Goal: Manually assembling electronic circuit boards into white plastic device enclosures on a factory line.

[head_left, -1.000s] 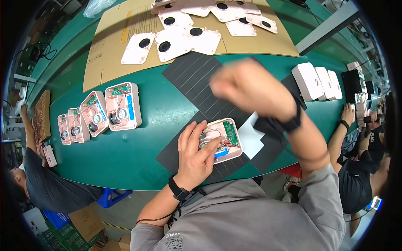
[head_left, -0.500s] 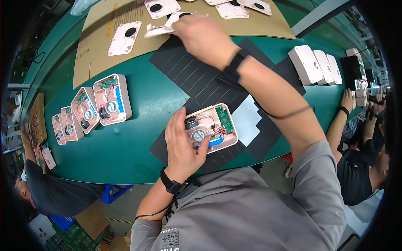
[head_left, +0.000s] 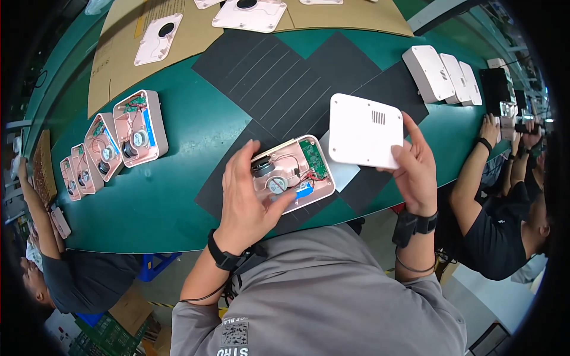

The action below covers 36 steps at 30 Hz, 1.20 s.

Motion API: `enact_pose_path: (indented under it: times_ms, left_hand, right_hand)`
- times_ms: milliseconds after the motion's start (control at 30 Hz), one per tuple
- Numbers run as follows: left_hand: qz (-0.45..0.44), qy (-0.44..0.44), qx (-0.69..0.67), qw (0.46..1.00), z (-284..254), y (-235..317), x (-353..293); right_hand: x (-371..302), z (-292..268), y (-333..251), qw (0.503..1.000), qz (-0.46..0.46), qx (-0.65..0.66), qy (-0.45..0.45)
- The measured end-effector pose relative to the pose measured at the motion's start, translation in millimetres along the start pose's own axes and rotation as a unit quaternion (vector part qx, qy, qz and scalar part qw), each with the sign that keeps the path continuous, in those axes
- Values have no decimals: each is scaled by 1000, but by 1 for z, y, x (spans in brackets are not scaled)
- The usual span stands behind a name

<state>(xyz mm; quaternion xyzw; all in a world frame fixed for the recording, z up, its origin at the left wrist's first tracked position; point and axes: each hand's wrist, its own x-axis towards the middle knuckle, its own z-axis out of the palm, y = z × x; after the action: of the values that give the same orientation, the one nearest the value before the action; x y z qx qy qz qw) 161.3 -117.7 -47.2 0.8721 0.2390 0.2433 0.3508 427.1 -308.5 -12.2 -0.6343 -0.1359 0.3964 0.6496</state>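
An open pink plastic housing (head_left: 285,161) lies in front of me, with a green circuit board (head_left: 313,158), a round silver part (head_left: 277,184), a blue battery (head_left: 303,190) and thin wires inside. My left hand (head_left: 244,193) grips its left end, thumb over the near rim and fingers along the far left side. To the right, my right hand (head_left: 414,164) pinches a flat pale cover panel (head_left: 366,132) by its right edge. The panel is held up with its outer face, a slotted vent and corner holes toward me, just right of the housing.
Several open housings (head_left: 142,133) with parts inside stand in a row at left. More cover panels (head_left: 249,14) lie on the cardboard (head_left: 332,16) at the back. Closed pale units (head_left: 428,74) stand at right. Black mats (head_left: 261,71) cover the table's middle. Co-workers sit on both sides.
My right hand has come back from the cardboard with a cover panel and turned it vent side up, beside the housing. My left hand stays on the housing.
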Motion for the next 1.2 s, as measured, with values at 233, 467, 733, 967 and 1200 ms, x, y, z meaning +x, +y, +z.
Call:
enact_pose_path:
  times_ms: [233,467,733,967,1200]
  left_hand:
    - [-146,81,-328,930,-36,12,-14]
    - [-208,-62,-351,911,-39,12,-32]
    - [-262,-58,-366,891,-38,4,-31]
    - [-266,-76,-305,911,-43,-6,-15]
    - [-286,-73,-303,906,-39,-7,-9]
  right_hand:
    - [-26,49,-19,988,-33,-57,-139]
    - [-26,74,-17,979,-9,-95,-181]
    - [-1,94,-11,928,-146,-326,-105]
    - [10,104,-5,933,-122,-327,-89]
    - [20,105,-4,926,-114,-350,-89]
